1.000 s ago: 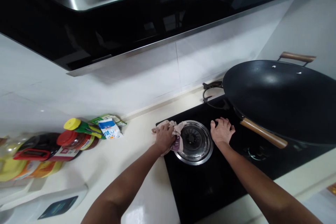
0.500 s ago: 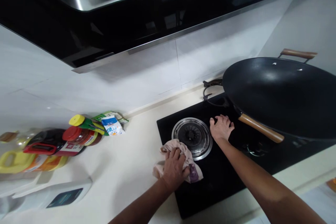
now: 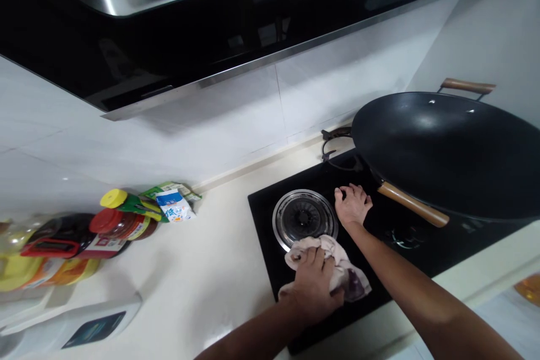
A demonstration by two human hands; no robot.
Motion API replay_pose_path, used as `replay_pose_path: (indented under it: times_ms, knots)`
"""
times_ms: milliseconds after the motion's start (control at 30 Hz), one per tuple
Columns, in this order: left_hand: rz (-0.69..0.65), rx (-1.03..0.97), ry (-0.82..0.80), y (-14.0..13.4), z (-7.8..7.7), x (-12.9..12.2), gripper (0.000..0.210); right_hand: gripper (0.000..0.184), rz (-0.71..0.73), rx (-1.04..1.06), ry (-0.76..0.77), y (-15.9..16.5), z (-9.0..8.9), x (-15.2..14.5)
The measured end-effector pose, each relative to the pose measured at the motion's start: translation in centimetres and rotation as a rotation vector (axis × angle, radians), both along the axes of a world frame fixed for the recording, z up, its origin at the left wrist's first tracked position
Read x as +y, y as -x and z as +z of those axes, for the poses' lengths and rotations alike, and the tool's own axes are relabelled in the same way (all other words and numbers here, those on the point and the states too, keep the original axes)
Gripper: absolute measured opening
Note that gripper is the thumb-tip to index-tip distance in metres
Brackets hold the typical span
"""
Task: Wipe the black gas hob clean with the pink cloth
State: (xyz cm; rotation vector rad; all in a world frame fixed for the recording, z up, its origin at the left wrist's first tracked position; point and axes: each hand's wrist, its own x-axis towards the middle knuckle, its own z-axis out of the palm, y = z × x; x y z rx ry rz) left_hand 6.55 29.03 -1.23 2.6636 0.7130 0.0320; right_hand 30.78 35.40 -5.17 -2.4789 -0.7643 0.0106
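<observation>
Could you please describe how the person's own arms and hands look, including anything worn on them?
The left forearm and right forearm are bare where they show, with no sleeves in view. The left hand and right hand wear no gloves. I see no watch or bracelet on either wrist.

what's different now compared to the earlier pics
The left hand and the cloth under it have moved from the left side of the burner toward the person and to the right, and are now at its near edge. Nothing was newly taken hold of or let go. The right hand stays on the cooktop, and the wok is where it was.
</observation>
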Motion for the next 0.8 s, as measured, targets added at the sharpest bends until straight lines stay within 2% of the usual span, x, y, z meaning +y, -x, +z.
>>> replay_pose_path:
  times_ms: [200,267,333,433,600,700,800]
  knots:
    - [0.039,0.111,0.067,-6.3,-0.2,-1.2,0.087,0.05,0.005,-0.008,0.026,-0.2,-0.2,-0.1]
    - [0.056,0.129,0.076,-7.4,-0.2,-1.3,0.086,0.05,0.009,-0.011,0.029,-0.3,-0.3,-0.1]
    - [0.049,0.102,0.078,-7.4,-0.1,-1.2,0.081,0.049,0.01,-0.017,0.034,-0.4,-0.4,-0.2]
    - [0.028,0.021,0.076,-5.2,0.2,-0.7,0.071,0.048,0.017,-0.023,0.039,-0.5,-0.5,-0.3]
    - [0.089,-0.054,0.064,0.7,0.5,1.1,0.058,0.046,0.017,-0.037,0.046,-0.4,-0.5,-0.3]
    - [0.123,-0.08,0.043,4.0,0.5,3.1,0.051,0.046,0.019,-0.032,0.055,-0.3,-0.4,-0.3]
    - [0.075,-0.09,0.03,6.7,0.8,5.9,0.048,0.045,0.015,-0.021,0.06,-0.2,-0.3,-0.2]
